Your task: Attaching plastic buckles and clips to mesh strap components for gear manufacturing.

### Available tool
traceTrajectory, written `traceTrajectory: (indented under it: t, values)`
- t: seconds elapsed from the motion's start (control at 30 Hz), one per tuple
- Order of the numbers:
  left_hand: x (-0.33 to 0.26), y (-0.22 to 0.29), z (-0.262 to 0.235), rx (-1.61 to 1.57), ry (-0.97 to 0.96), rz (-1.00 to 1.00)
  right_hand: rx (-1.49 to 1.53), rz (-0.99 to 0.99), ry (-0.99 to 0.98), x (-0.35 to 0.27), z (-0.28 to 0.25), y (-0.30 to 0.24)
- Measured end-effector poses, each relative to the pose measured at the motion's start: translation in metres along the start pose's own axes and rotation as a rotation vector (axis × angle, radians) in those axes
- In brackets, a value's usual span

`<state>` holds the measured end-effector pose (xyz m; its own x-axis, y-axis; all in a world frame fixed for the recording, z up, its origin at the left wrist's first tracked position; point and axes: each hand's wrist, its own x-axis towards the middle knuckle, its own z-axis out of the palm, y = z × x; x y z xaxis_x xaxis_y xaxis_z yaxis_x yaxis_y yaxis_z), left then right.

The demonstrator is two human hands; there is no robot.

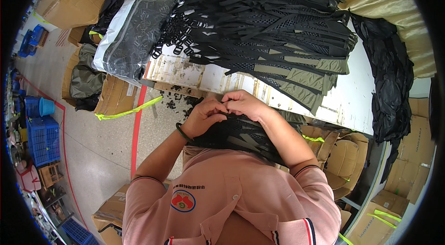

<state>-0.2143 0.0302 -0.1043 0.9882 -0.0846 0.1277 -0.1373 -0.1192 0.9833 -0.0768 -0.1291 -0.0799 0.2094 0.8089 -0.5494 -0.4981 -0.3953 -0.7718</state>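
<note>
My left hand (206,115) and my right hand (246,105) meet in front of my body, just short of the table's near edge. The fingers of both are closed in a pinch on a narrow black strap (224,113); its end is mostly hidden by the fingertips, and I cannot tell whether a buckle is on it. Across my lap lie black mesh pieces with straps (241,134), partly covered by my forearms. Beyond my hands, a thick heap of black mesh and olive fabric strap pieces (273,36) covers much of the table.
Loose black plastic buckles (178,36) are scattered on the white table (218,72), beside a clear bag of buckles (134,32). Open cardboard boxes (118,99) stand at the left, another box (345,157) at the right. Dark fabric (389,69) hangs along the table's right side.
</note>
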Motion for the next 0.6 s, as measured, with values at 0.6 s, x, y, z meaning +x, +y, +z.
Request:
traceTrajectory:
  t: [0.6]
  values:
    - [0.073, -0.002, -0.059, 1.106, 0.238, 0.223, -1.376, -0.869, 0.875, -0.022, -0.056, -0.021]
